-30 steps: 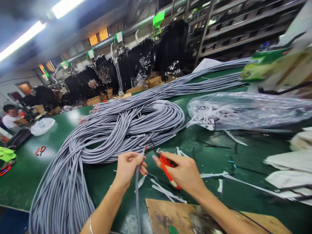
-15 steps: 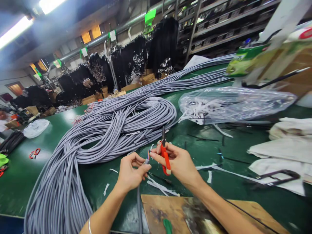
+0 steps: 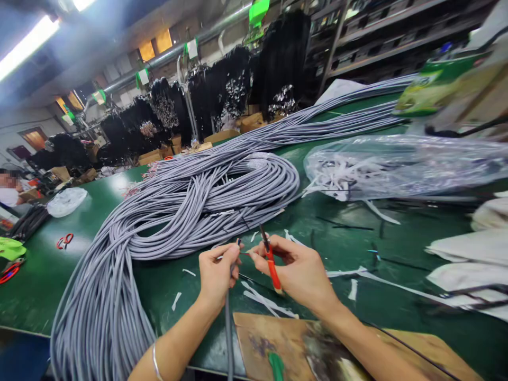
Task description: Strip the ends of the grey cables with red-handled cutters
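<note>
My left hand point(image 3: 216, 272) pinches the end of a single grey cable point(image 3: 229, 328) that runs down toward me off the table edge; thin coloured wires stick out at its tip. My right hand point(image 3: 299, 272) holds red-handled snips point(image 3: 271, 262), blades up, and its thumb and forefinger meet the wire tips right beside my left fingers. Both hands hover over the green table point(image 3: 341, 238), just in front of a big bundle of grey cables point(image 3: 186, 206).
A clear plastic bag of white scraps point(image 3: 397, 166) lies at the right, white sheets point(image 3: 468, 254) nearer. A worn wooden board point(image 3: 301, 349) sits at the front edge. White scraps litter the table. Spare red snips point(image 3: 64, 241) lie far left; a person sits beyond.
My right hand turned the snips from pointing left to blades up and closed in on the wire tips. My left hand kept its grip on the cable end.
</note>
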A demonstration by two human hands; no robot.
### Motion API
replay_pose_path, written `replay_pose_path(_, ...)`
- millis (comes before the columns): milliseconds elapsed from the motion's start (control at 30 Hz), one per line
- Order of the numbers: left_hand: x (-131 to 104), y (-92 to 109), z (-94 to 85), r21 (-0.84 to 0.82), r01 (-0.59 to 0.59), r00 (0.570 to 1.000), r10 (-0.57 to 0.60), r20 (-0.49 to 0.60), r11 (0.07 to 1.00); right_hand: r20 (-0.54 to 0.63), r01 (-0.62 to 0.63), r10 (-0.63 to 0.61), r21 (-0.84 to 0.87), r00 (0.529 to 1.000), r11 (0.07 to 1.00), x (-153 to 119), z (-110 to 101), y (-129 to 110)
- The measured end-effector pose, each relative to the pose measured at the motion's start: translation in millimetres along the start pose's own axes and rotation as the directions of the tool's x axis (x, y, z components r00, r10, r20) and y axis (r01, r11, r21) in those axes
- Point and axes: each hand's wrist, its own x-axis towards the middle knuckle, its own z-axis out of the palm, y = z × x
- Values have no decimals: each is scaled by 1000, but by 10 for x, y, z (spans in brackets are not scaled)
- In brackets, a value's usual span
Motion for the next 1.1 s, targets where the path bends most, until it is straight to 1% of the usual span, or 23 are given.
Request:
replay_pose_path(100,4,7,1,-18,2,998,-3,-62,1000,8,40,-39,-33,999,999,-7,3,5)
replay_pose_path(167,15,0,1,-21,-8,997,6,-73,1000,32,66,-64,-48,997,997,-13,8,1)
replay_pose_path(333,7,-31,15,-11,-136,989,135,-55,991,86,110,-105,-57,991,992,-23,17,-13)
replay_pose_path(400,-14,-37,22,-37,-154,986,151,-64,987,84,102,-97,-52,992,993,-20,17,-14)
replay_pose_path(500,-38,-43,21,-85,-149,987,142,-77,985,69,78,-75,-50,995,996,-12,16,-5)
replay_pose_path(600,-40,-54,6,-115,-105,992,96,-78,988,53,55,-53,-44,997,998,1,9,10)
replay_pose_path(700,-31,-58,-12,-108,-69,997,64,-54,992,26,39,-38,-31,999,999,17,-7,21)
replay_pose_path(800,-24,-33,-17,-96,-72,997,70,-28,993,11,37,-37,-14,999,999,28,-21,23)
replay_pose_path(967,-12,25,-7,-69,-52,998,54,30,996,52,33,-32,-32,998,999,18,-12,27)
replay_pose_path(1033,-11,25,-4,-43,-72,997,73,25,996,75,48,-44,-51,996,998,9,0,33)
replay_pose_path(1100,-13,9,-3,-25,-91,996,91,-11,996,83,63,-58,-63,995,996,4,10,41)
